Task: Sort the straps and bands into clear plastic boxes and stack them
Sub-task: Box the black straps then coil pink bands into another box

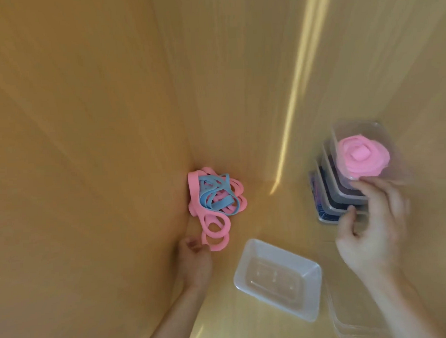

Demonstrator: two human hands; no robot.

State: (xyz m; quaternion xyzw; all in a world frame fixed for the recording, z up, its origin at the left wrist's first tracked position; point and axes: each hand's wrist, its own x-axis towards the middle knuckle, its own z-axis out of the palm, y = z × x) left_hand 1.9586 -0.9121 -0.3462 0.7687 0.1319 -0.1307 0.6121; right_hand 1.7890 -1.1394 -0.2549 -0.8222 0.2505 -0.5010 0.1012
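My right hand (370,227) touches the top box (363,151), fingers relaxed; I should square it on the stack (339,202). My left hand (194,258) pinches a pink band (215,241).

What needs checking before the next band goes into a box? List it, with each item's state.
1. Left hand has a grip on a pink band: ok.
2. Open box is within reach, nothing in it: ok.
3. Pile untangled, pink from blue: not ok.
4. Right hand free: not ok, it touches the stack.
5. Top box sits square on the stack: cannot tell, blurred.
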